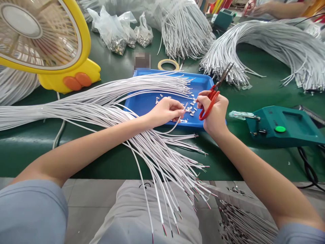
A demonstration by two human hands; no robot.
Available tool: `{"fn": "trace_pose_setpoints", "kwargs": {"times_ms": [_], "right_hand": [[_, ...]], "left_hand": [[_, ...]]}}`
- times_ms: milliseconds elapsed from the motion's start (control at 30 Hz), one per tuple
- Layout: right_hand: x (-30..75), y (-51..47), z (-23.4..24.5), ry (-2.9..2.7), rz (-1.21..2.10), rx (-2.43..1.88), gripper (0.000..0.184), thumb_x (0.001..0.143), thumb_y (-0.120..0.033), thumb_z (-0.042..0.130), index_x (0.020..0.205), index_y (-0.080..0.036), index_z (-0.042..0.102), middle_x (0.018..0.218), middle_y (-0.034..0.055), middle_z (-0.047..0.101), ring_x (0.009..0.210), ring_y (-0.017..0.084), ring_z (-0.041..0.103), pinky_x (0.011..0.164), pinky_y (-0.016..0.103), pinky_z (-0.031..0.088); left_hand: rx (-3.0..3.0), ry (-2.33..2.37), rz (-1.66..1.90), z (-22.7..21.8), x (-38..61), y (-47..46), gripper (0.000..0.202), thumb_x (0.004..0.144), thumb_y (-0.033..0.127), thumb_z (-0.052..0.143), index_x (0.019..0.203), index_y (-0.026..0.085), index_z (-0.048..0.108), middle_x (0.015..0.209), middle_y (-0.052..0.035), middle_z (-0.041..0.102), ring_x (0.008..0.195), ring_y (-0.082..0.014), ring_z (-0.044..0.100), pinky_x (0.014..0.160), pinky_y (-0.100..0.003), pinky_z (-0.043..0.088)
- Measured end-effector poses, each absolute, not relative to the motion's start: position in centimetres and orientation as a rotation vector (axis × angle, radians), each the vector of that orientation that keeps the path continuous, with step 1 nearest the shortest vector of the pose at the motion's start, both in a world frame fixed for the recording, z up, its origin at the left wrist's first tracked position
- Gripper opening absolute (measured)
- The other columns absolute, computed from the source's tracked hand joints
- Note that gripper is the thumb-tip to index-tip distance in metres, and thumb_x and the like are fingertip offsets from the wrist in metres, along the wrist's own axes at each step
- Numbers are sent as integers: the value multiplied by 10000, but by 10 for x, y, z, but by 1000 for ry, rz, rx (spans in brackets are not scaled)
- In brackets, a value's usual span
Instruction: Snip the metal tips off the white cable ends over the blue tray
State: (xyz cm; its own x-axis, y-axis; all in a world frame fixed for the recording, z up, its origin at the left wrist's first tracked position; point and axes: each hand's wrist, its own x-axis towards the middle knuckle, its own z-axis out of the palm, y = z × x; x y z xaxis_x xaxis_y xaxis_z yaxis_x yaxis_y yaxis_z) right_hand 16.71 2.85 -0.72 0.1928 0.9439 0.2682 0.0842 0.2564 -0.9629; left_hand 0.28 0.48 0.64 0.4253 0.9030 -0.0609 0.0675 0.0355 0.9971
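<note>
We note the tray (pixel 144 101) mid-worktop (pixel 114 159) — fan (pixel 43 37) to its left, tape roll (pixel 159 65) and bags (pixel 119 30) behind it, machine (pixel 284 125) to its right. A wire bundle (pixel 101 101) crosses from the left onto the tray. Over its near edge sit our left hand (pixel 166 110), with a wire (pixel 175 127) in its fingers, and our right hand (pixel 215 113), with the scissors (pixel 215 89).

A white cable (pixel 177 122) was pinched by the left hand (pixel 166 111) over the blue tray (pixel 203 81); red-handled scissors (pixel 212 96) were gripped by the right hand (pixel 215 113).
</note>
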Motion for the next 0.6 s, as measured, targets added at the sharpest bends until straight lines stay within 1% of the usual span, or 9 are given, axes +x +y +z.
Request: {"fn": "trace_pose_setpoints", "kwargs": {"times_ms": [600], "right_hand": [[167,29,-9,-1229,829,-1143,133,655,-137,623,579,-246,618,552,2,535,466,137,431,444,316,321]], "left_hand": [[1439,900,832,3,2,6,138,793,188,593,777,58,636,639,-24,615,563,-81,587,557,-193,486]]}}
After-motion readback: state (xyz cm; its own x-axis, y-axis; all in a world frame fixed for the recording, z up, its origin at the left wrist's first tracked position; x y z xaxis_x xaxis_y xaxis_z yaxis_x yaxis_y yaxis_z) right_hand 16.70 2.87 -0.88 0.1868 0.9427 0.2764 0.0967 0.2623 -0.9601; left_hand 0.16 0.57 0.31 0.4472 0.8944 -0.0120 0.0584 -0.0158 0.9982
